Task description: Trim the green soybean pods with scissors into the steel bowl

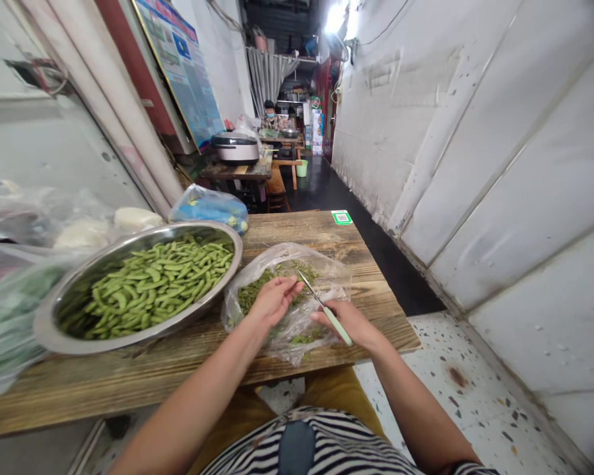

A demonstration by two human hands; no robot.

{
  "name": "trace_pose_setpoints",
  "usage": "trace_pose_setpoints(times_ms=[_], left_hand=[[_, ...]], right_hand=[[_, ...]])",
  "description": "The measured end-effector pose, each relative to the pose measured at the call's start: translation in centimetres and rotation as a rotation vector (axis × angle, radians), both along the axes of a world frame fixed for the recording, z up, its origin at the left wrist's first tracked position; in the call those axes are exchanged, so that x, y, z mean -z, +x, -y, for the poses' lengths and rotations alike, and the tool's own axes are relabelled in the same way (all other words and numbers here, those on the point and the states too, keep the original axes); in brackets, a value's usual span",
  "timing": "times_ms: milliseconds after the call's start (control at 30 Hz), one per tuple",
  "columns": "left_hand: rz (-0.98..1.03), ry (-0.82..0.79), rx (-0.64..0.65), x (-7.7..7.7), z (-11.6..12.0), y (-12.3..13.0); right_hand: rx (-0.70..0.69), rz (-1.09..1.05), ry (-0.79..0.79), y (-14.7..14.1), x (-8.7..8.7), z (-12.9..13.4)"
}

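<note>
My right hand [346,320] is closed around the light green handle of a pair of scissors [334,322], whose metal blades point up and to the left. Close to the blade tips, my left hand [277,298] has its fingers pinched together; what they hold is too small to make out. Both hands are over a clear plastic bag [334,267] spread on the table, with small green trimmings [252,291] in it. To the left stands a wide metal basin [236,247] heaped with green edamame pods [158,284].
The wooden table [376,297] ends at the right beside a dark floor strip. Plastic bags [14,316] crowd its left end, and a blue bag [210,208] lies behind the basin. A payment-code card [342,217] sits at the far edge. Further back, a person [272,119] sits at another table.
</note>
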State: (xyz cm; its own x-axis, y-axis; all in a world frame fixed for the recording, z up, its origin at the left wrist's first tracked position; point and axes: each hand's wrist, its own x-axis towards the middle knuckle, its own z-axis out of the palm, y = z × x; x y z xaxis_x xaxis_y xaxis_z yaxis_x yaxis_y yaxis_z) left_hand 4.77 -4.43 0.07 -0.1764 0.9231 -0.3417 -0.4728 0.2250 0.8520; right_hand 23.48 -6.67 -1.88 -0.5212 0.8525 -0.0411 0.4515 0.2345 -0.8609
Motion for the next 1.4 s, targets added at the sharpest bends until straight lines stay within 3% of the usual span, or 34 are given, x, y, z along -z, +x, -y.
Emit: trace_pose_setpoints(times_ms=[167,333,433,600,767,867,1033,1167,1400], left_hand=[[-0.079,0.013,0.015,-0.1,-0.5,-0.9],[-0.23,-0.037,0.018,-0.4,-2.9,-3.4],[-0.533,-0.005,0.161,0.3,-4.6,-4.4],[-1.337,0.259,0.352,2.3,-6.7,-5.1],[-1.518,0.385,0.51,2.6,-7.6,-5.3],[-1.449,0.367,0.507,2.0,-7.3,-5.2],[-0.879,0.109,0.511,0.9,-5.7,-5.0],[-0.562,0.038,0.578,-0.1,-4.4,-4.9],[-0.44,-0.051,0.675,-1.5,-3.0,-4.8]], right_hand=[[0.08,-0.015,0.006,0.3,0.7,-0.4],[0.121,0.027,0.017,1.1,1.3,-1.0],[0.118,0.046,0.01,1.4,1.5,-1.1],[0.118,0.043,0.022,1.8,1.4,-0.9],[0.125,0.067,0.033,2.2,1.5,-0.9],[0.122,0.077,0.034,2.3,1.7,-0.9],[0.107,0.094,0.043,2.0,1.9,-1.2],[0.084,0.074,0.029,1.7,2.1,-1.4],[0.047,0.038,0.01,1.1,1.2,-1.4]])
